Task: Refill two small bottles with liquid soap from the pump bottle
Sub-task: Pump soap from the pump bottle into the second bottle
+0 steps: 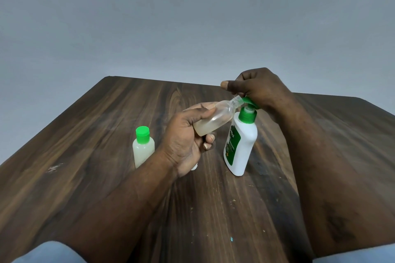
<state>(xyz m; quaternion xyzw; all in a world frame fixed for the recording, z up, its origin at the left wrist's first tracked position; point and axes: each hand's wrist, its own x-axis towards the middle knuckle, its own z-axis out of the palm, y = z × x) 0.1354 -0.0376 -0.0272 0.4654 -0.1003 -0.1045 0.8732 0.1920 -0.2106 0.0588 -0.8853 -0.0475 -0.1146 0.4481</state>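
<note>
Green-capped small bottle (143, 147) at nine o'clock appears full; left hand (183, 134) grips part-filled clear plastic bottle (215, 119), right hand (256, 87) clasps white pump bottle (241, 145).

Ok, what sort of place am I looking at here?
Likely a plain room, which kind I cannot tell: a wooden table before a blank grey wall, with a pump bottle, a capped small bottle and an open small bottle in view.

Plain room, wooden table (106, 126), grey wall (192, 17)
</note>
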